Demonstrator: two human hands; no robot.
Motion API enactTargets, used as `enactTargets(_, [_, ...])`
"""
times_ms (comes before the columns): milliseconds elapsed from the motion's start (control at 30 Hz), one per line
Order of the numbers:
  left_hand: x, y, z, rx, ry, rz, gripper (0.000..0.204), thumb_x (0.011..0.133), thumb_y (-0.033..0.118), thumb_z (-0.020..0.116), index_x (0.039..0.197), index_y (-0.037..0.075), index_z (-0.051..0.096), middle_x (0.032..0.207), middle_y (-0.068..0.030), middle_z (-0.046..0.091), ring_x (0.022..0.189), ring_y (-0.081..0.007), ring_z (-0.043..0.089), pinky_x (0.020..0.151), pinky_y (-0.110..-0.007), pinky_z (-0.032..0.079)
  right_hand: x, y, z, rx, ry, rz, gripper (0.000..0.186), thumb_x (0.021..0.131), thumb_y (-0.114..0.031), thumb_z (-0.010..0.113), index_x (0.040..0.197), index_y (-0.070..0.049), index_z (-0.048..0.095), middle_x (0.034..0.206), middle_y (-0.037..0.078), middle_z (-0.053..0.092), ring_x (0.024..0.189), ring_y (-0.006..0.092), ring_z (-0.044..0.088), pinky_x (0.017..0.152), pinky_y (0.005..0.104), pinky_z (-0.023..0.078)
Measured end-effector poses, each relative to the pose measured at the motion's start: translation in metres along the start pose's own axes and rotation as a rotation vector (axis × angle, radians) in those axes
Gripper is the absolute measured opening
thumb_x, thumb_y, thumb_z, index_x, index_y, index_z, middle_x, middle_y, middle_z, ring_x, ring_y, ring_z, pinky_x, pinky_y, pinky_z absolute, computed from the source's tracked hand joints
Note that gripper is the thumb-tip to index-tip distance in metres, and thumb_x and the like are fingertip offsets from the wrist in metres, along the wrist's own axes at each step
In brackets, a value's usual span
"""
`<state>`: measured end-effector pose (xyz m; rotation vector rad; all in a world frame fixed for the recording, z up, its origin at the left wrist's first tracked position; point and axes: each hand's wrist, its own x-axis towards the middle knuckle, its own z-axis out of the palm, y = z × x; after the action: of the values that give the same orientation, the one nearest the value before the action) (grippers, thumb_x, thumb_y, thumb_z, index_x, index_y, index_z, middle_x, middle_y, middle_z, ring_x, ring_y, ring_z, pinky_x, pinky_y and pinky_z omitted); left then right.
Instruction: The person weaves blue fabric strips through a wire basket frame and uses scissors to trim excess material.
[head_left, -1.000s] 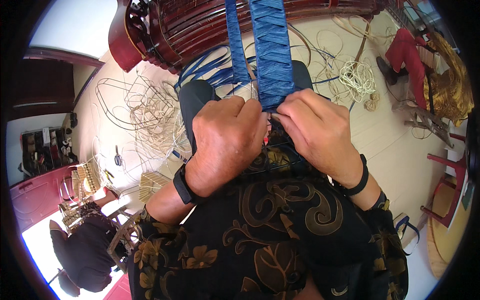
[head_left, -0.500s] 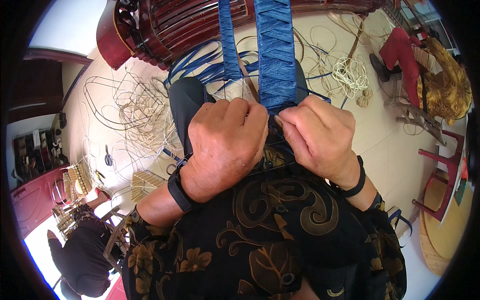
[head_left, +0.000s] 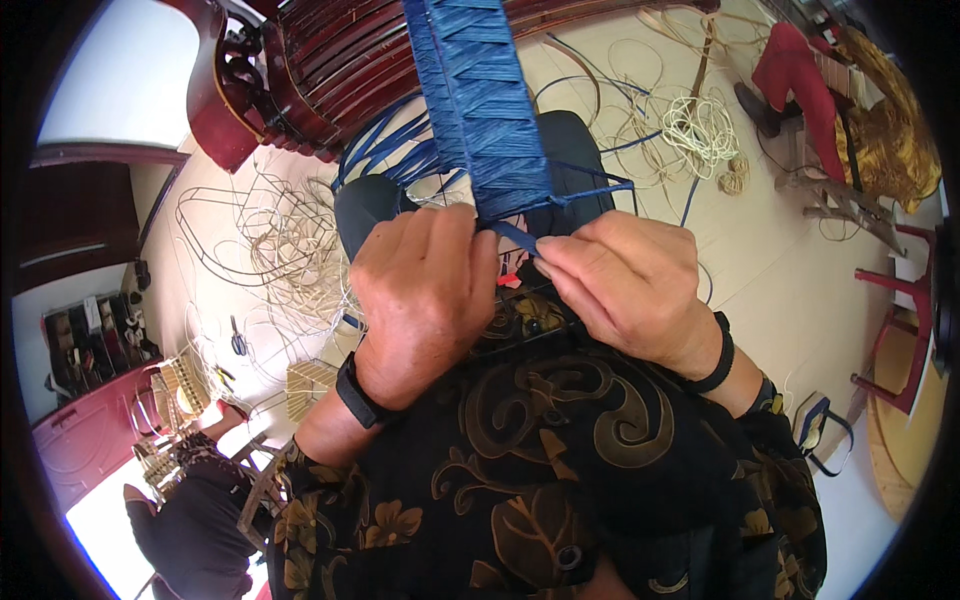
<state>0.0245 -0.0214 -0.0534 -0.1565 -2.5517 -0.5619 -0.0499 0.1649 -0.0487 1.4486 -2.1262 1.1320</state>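
Note:
A long frame wrapped in blue strips [head_left: 495, 110] in a crisscross pattern stands tilted between my knees. My left hand [head_left: 420, 280] is closed at its lower left corner, with the fingertips hidden behind the knuckles. Between thumb and fingers, my right hand [head_left: 630, 280] pinches a flat blue strip [head_left: 516, 238]. That strip runs taut from beside my left hand, just below the frame's lower edge. Loose blue strands [head_left: 605, 188] stick out from the frame's lower right corner.
Tangled pale cane [head_left: 290, 235] and a pair of scissors [head_left: 239, 338] lie on the floor at left. More coiled cane [head_left: 700, 140] is at far right. A dark red slatted bench [head_left: 345, 70] stands ahead. Other people sit at lower left [head_left: 195, 535] and far right [head_left: 800, 95].
The blue frame has swung and tilted left, showing its side. My hands have moved apart, and a length of blue strip now shows between them.

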Motion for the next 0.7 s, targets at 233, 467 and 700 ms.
enactTargets(233, [-0.003, 0.006, 0.0, 0.038, 0.055, 0.071, 0.018, 0.074, 0.0, 0.07, 0.09, 0.006, 0.067, 0.071, -0.0064, 0.057, 0.061, -0.0252, 0.055, 0.056, -0.036, 0.042, -0.014, -0.005, -0.004, 0.002, 0.06, 0.039, 0.022, 0.068, -0.003, 0.076, 0.087, -0.003, 0.066, 0.071, 0.006, 0.056, 0.058, 0.0198, 0.06, 0.047, 0.03, 0.047])
enactTargets(467, [-0.005, 0.005, 0.0, -0.017, 0.037, 0.059, 0.017, 0.074, -0.001, 0.07, 0.088, 0.007, 0.069, 0.071, -0.0054, 0.057, 0.061, -0.0238, 0.057, 0.056, -0.035, 0.043, -0.018, -0.008, -0.007, 0.06, 0.036, 0.11, 0.024, 0.071, -0.005, 0.078, 0.093, -0.004, 0.066, 0.076, 0.007, 0.058, 0.061, 0.0226, 0.062, 0.051, 0.0321, 0.049])
enactTargets(700, [-0.007, 0.003, 0.0, -0.037, 0.064, 0.081, 0.018, 0.071, 0.0, 0.069, 0.087, 0.009, 0.068, 0.07, -0.0051, 0.056, 0.06, -0.0237, 0.056, 0.055, -0.035, 0.043, -0.016, -0.01, -0.009, 0.107, -0.048, 0.193, 0.033, 0.074, -0.006, 0.078, 0.103, -0.006, 0.064, 0.077, 0.008, 0.059, 0.065, 0.025, 0.063, 0.055, 0.0343, 0.051])
